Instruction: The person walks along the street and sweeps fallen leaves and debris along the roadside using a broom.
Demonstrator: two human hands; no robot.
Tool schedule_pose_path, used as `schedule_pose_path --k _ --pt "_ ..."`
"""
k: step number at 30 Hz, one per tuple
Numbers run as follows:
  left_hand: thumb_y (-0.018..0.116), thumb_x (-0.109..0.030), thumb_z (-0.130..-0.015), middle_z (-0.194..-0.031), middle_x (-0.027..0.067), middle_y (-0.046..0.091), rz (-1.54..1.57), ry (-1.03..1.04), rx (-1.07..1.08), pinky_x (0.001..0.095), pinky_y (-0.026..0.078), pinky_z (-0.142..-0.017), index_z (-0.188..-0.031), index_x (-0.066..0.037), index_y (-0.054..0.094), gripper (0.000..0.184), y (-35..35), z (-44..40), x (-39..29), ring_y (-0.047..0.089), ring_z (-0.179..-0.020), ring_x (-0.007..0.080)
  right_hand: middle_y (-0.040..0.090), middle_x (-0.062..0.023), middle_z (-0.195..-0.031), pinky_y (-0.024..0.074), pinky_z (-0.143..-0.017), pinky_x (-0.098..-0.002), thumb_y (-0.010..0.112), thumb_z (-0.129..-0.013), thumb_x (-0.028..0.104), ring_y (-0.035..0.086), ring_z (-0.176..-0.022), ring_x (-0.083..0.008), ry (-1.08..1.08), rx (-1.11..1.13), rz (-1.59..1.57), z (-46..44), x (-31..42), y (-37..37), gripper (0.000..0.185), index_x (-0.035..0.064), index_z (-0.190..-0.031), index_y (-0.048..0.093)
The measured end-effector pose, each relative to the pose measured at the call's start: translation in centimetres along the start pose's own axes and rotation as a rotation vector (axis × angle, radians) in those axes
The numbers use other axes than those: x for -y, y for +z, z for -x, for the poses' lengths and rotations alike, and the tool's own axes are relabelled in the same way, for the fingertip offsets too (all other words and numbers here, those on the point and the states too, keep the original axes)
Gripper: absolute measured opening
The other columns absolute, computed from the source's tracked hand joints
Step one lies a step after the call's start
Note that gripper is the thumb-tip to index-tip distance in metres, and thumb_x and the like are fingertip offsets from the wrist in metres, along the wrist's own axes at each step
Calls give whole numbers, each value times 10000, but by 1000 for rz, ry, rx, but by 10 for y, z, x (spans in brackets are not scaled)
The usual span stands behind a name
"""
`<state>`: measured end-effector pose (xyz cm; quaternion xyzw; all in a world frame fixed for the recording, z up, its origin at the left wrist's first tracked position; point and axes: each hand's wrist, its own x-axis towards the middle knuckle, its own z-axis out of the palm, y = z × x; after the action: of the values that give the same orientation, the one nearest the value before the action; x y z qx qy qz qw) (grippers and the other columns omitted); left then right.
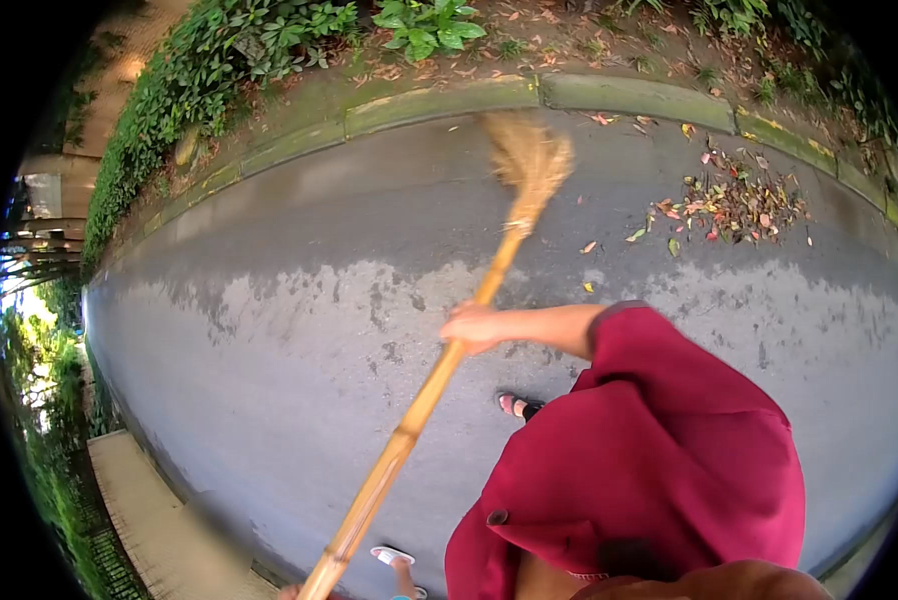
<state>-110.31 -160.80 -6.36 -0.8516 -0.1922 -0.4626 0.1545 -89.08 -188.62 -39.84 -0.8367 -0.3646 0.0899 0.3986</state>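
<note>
A long broom [409, 430] with a yellow bamboo handle and straw bristles slants across the view, its blurred head over the pavement by the kerb. My right hand [474, 328] is closed round the middle of the handle, the forearm reaching out of a dark red sleeve. At the bottom edge, only a sliver of my left hand [288, 592] shows against the handle's near end; the rest of it is out of frame. To the right of the bristles lies a pile of fallen leaves [739, 205], red, yellow and brown, with a few strays around it.
A mossy stone kerb [439, 106] curves along the far side, with soil, leaf litter and green shrubs [219, 60] behind. The grey pavement [299, 370] is partly damp. One sandalled foot [512, 404] stands below my right forearm; a foot in a pale shoe [393, 555] shows lower down.
</note>
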Motion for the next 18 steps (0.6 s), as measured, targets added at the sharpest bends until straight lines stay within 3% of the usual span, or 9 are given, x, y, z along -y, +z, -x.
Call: schedule_pose_path --k 1,2,3,5,6,10,15,17,18 --pt "479 -180 -826 -708 92 497 242 -81 145 346 423 -625 -788 -38 535 157 0 -5 -46 478 -633 226 551 -62 -672 408 -638 -428 585 -577 122 540 -746 -296 78 -32 48 38 -20 -14 118 138 -666 508" --pt "453 -209 -796 -595 40 427 676 -279 72 299 367 -537 -578 -44 462 274 12 1 -82 414 -570 163 558 -65 -699 406 -655 -430 593 -579 120 531 -764 -299 167 -51 64 78 -30 -36 144 139 -701 517" --pt "423 -205 -813 -576 34 425 894 -555 200 300 371 -533 -578 -44 469 289 22 12 -103 415 -553 158 562 -82 -712 407 -660 -433 597 -587 130 530 -760 -312 260 -18 99 117 -51 -46 163 132 -736 530" --pt "439 -219 -827 -563 44 446 681 -264 233 289 365 -518 -573 -41 466 311 53 55 -124 429 -526 158 572 -95 -726 403 -681 -436 583 -610 158 541 -782 -319 463 184 195 183 -74 -74 176 126 -781 554" --pt "442 -227 -837 -606 49 464 999 -476 357 289 363 -528 -585 -34 472 319 63 77 -132 431 -532 156 579 -94 -740 404 -690 -434 585 -612 166 549 -795 -312 513 203 197 216 -84 -78 176 130 -783 562" --pt "440 -248 -855 -577 53 442 1154 -793 533 284 379 -574 -611 -42 438 320 61 102 -137 432 -569 145 596 -98 -791 409 -713 -428 599 -617 203 567 -836 -285 688 452 212 254 -51 -103 186 145 -793 586" --pt "507 -262 -793 -612 32 439 945 -1158 168 286 395 -568 -625 -58 461 268 -19 81 -29 451 -610 161 589 -143 -696 458 -602 -419 569 -575 74 581 -715 -322 329 406 106 226 39 -66 144 75 -718 583" --pt "496 -253 -772 -617 22 459 1116 -1015 274 264 398 -519 -638 -50 482 244 -69 79 77 456 -560 149 568 -143 -625 442 -563 -435 558 -549 54 575 -672 -333 153 412 69 200 84 -54 108 66 -656 547" --pt "496 -253 -771 -614 23 458 976 -821 117 265 398 -519 -637 -50 483 244 -108 61 56 456 -558 150 543 -140 -586 420 -533 -452 554 -539 48 557 -642 -345 57 327 1 188 112 -56 90 62 -615 507"
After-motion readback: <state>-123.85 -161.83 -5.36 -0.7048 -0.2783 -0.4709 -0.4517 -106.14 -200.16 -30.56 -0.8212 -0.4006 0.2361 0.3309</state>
